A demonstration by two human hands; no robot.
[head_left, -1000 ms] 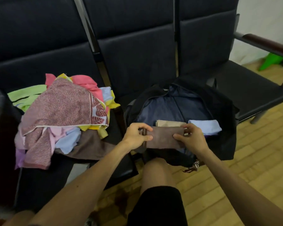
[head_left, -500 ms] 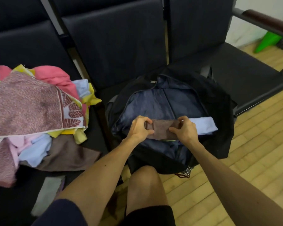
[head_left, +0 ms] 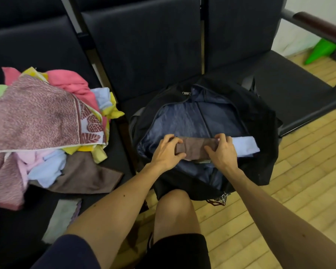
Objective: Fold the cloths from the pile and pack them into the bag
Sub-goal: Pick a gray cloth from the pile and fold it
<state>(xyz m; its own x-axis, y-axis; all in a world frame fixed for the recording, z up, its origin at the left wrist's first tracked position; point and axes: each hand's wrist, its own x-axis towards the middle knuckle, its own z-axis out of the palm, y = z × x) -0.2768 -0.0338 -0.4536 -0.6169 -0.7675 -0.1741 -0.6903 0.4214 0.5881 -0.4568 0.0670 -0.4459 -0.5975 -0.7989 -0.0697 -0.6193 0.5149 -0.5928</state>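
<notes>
Open black bag (head_left: 260, 121) on the middle seat of a row of dark chairs (head_left: 144, 45), blue lining showing. Inside the opening, folded brown cloth (head_left: 195, 149), gripped at both ends: left hand (head_left: 166, 152) curled closed around its left end, right hand (head_left: 220, 150) clamped on its right end, fingers (head_left: 221, 137) over the top edge. Just to the right and touching, folded light blue cloth (head_left: 244, 145) lying in the bag. On the left seat, loose pile of cloths (head_left: 43, 123): patterned maroon piece on top, with pink, yellow, green, pale blue and brown beneath. Bare knee (head_left: 175, 208) below the bag, over wooden floor (head_left: 299, 191). Green object (head_left: 320, 50) at far right.
</notes>
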